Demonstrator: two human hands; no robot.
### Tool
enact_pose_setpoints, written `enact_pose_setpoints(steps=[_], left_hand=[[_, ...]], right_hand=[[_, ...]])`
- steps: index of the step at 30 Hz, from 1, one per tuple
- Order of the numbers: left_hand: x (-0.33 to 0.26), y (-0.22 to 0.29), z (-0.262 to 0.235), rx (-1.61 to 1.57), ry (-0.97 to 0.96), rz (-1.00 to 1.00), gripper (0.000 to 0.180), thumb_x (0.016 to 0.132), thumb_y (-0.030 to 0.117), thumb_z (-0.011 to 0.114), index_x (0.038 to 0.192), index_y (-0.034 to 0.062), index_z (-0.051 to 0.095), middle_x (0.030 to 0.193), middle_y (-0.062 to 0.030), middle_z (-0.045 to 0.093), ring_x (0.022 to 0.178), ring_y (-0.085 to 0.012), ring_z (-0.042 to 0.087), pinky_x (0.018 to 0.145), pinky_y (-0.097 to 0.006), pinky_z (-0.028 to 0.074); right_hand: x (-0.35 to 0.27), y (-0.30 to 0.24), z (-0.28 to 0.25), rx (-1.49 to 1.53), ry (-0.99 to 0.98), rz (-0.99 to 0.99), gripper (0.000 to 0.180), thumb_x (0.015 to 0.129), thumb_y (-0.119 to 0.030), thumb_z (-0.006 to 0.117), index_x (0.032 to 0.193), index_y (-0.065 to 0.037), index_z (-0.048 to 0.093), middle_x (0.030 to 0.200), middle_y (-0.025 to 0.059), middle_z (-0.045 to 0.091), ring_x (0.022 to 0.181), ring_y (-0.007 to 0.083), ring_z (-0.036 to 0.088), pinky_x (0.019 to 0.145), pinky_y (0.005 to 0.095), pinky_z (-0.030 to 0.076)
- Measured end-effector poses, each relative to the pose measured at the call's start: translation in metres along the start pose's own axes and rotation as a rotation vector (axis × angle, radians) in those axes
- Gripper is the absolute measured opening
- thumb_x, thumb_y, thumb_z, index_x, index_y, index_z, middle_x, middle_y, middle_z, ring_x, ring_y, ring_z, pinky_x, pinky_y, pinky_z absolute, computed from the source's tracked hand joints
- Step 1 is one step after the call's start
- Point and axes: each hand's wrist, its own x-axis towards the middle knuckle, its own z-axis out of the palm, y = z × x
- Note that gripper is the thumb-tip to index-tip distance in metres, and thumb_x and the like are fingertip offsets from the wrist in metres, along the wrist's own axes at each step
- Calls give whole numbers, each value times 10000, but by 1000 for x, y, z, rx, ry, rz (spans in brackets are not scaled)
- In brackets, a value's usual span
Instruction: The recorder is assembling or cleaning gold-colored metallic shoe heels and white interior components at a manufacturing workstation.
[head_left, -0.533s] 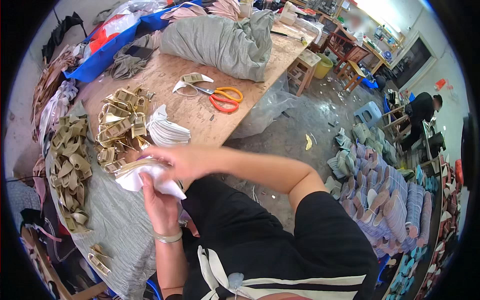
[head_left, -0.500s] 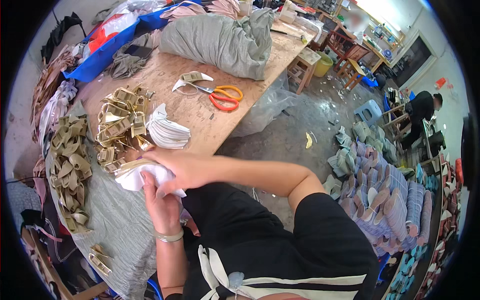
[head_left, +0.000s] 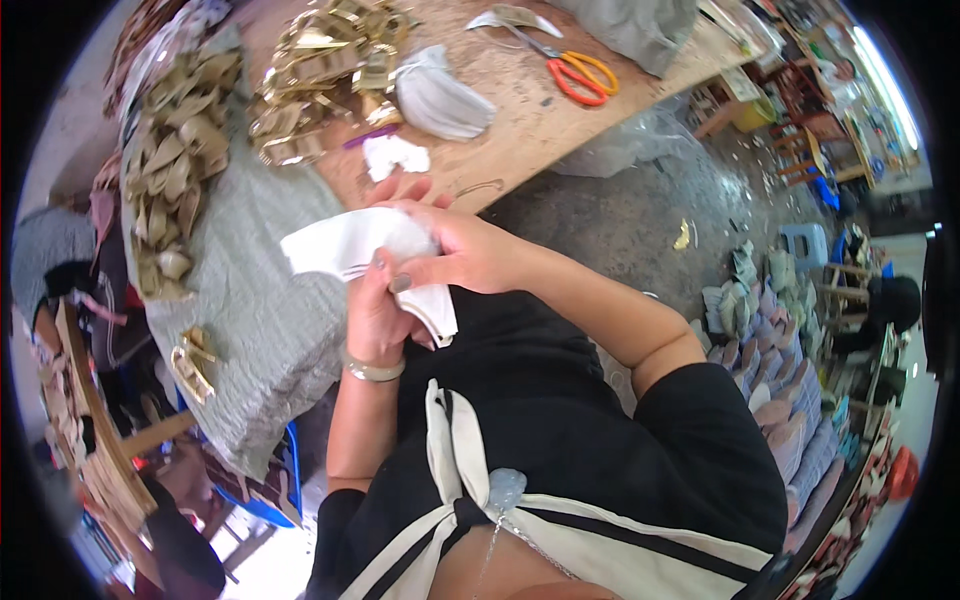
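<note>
Both my hands hold a small stack of white curved shoe pieces [head_left: 335, 243] in front of my body. My left hand [head_left: 375, 320] grips the stack from below, its thumb pressed on the face. From the right, my right hand [head_left: 460, 248] closes over it, thumb on the near side and fingers partly hidden behind. Beyond them on the table lie a crumpled white scrap [head_left: 395, 157] and a purple pen-like stick [head_left: 370, 137]. A fanned stack of white pieces [head_left: 443, 95] and a heap of gold strap pieces [head_left: 330, 60] lie farther back.
Orange- and red-handled scissors [head_left: 580, 78] lie on the wooden table [head_left: 520, 150], near a cut white piece [head_left: 513, 20]. Beige pieces [head_left: 180, 160] are heaped on a grey woven sack [head_left: 250, 250] at left, with gold straps [head_left: 193, 362] lower down. Stacked soles [head_left: 775, 385] stand at right.
My view has tilted downward, so the table sits higher in the picture. The white stack has come away from the gold heap toward my body, still in both hands.
</note>
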Motion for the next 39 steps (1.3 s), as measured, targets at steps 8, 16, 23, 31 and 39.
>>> enact_pose_setpoints(steps=[8,16,23,31,39], left_hand=[[-34,9,-23,-364,249,-13,515,874,259,509,1307,35,341,1376,-190,373,1293,-343,356,1074,-451,288],[-44,18,-20,-413,232,-78,416,910,404,488,1131,53,484,907,-110,584,823,-230,602,697,-340,546],[-50,17,-28,-292,337,-179,320,852,170,542,1107,-11,476,918,-97,560,779,-173,557,685,-277,502],[-34,10,-22,-309,332,-170,298,834,134,560,1077,-16,475,899,-96,557,777,-162,546,687,-271,498],[-26,3,-25,-257,394,-148,309,834,155,562,1060,-33,467,906,-92,532,803,-178,521,692,-285,476]], right_hand=[[8,0,15,-723,325,-337,433,798,-120,652,1184,-19,482,1017,128,559,898,246,579,809,330,460],[120,-16,-46,-1804,255,-226,126,680,-117,630,792,-59,624,851,142,629,831,274,620,707,383,493],[125,23,-66,-1917,317,-723,122,719,-163,543,734,-62,609,791,65,576,780,229,559,677,362,434],[116,16,-65,-1709,302,-516,114,732,-152,553,770,-62,612,817,72,547,815,222,534,698,350,403],[104,31,-64,-1569,328,-916,122,758,-122,558,849,-41,565,849,80,535,798,235,557,679,336,457]])
